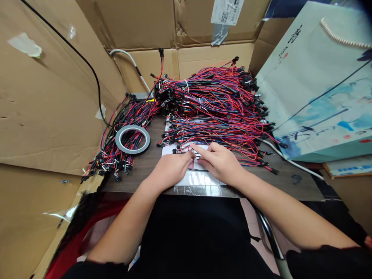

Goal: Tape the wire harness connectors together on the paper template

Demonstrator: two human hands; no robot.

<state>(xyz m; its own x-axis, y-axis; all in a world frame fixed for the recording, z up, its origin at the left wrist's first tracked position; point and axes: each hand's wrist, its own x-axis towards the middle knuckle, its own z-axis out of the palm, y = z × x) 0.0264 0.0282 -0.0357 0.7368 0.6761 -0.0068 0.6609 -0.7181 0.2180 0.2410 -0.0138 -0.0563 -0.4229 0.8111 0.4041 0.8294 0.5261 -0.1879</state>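
Observation:
My left hand (171, 167) and my right hand (220, 162) meet at the front of the table, fingertips almost touching. Both are closed in a pinch around a thin wire (197, 156) of a cable; its exact end is hidden by the fingers. The right index finger stretches toward the left thumb. A black connector (175, 151) shows just beyond my left hand. Under the hands lies a white sheet (200, 179) with a glossy clear covering. Directly behind them, rows of red, blue and black wire harnesses (209, 130) with black connectors lie side by side.
A larger heap of harnesses (215, 91) rises at the back. At left, a grey tape roll (118, 140) rests on another wire bundle (112, 155). Cardboard walls (52, 89) enclose the left and back; a pale paper bag (322, 85) stands at right. A white cable (293, 162) crosses the right side.

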